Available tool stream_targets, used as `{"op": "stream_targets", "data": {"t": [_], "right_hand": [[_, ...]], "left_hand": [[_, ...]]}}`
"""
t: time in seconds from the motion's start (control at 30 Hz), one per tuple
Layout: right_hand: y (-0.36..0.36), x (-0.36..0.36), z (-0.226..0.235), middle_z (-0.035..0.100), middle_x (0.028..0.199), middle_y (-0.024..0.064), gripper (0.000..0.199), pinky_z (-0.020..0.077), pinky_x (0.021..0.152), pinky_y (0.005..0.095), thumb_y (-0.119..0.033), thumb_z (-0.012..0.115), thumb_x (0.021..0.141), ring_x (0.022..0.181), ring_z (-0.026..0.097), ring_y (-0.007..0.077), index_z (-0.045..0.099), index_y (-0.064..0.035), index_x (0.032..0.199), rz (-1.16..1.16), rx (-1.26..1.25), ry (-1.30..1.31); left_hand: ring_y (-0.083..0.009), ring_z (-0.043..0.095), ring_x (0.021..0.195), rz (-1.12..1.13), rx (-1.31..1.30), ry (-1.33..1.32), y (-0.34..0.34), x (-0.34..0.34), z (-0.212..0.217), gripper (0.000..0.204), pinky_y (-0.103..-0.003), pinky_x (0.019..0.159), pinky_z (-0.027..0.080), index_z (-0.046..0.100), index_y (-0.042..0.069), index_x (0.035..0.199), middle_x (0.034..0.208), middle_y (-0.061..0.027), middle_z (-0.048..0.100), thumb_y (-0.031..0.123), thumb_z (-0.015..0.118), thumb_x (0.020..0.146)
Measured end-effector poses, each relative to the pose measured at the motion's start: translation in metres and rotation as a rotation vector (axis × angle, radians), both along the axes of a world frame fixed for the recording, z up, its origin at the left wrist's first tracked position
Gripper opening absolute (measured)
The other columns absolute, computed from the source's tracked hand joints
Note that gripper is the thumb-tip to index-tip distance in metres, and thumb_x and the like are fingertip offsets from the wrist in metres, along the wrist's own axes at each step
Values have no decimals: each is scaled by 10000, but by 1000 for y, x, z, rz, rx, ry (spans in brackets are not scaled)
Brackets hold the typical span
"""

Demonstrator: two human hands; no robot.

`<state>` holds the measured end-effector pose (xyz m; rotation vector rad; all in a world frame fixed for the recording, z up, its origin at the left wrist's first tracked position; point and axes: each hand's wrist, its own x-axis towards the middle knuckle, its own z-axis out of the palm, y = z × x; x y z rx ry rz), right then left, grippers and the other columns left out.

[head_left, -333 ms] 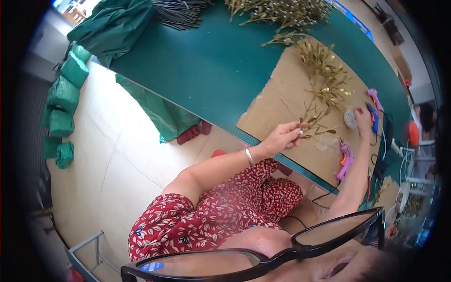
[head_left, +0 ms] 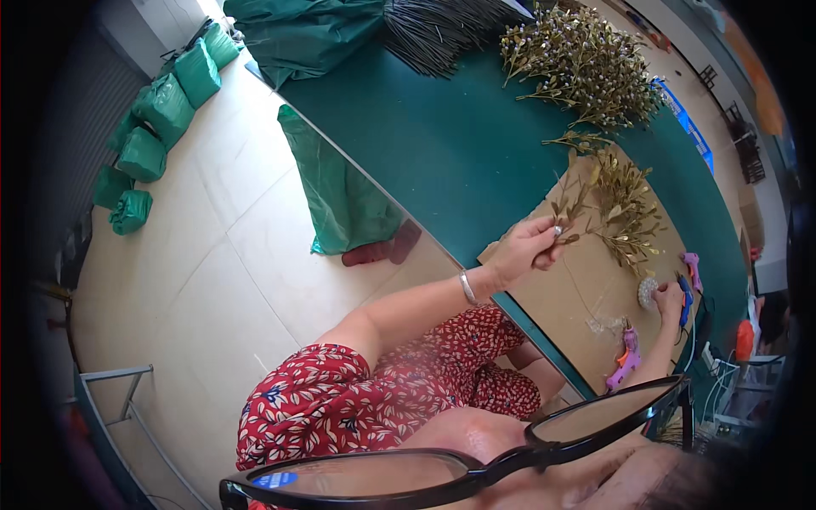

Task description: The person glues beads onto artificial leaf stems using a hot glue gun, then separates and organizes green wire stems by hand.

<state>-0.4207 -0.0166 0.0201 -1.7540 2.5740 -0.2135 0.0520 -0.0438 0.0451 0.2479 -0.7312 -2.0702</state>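
Observation:
My left hand [head_left: 537,248] is closed around the stem of a gold artificial leaf sprig [head_left: 571,204], holding it over a sheet of brown cardboard [head_left: 565,293]. A ring and a silver bracelet show on that arm. At the cardboard's right side, my right hand [head_left: 669,299] has its fingertips drawn together at the edge of a small round cluster of clear beads [head_left: 648,293]. Whatever is pinched there is too small to make out. More gold sprigs [head_left: 625,204] lie on the cardboard, beyond my hands.
Pink glue guns [head_left: 626,361] and a blue one [head_left: 683,299] lie around my right hand, with cords nearby. The green table [head_left: 425,144] also holds a heap of beaded sprigs [head_left: 586,64], dark stems [head_left: 442,30] and green plastic [head_left: 310,38]. Green bundles [head_left: 166,110] stand on the floor.
The whole view has shifted, showing more floor at the left. My left hand still holds the sprig, now tilted more upright. My right hand stays at the bead cluster.

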Motion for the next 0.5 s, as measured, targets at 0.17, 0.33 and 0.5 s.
{"op": "stream_targets", "data": {"t": [0.17,0.33,0.5], "right_hand": [[2,-2,8,637,763,235,156,495,689,418,-108,663,618,746,638,360,674,-4,734,-62,236,53],[-1,32,13,645,775,221,145,503,717,404,-90,591,647,789,645,350,696,-42,736,-41,75,183],[0,20,0,647,772,211,120,505,700,398,-90,591,646,765,644,354,692,-52,699,-78,15,67]], "left_hand": [[-74,344,563,578,-231,-31,-98,134,49,277,-206,537,321,517,5,1186,753,-26,501,116,387,969],[-67,378,535,943,-313,-259,-155,255,59,208,-198,488,309,524,37,1126,713,-28,511,136,414,979],[-61,409,566,1048,-303,-361,-171,307,48,243,-193,501,326,538,53,1160,709,-17,523,169,417,984]]}}
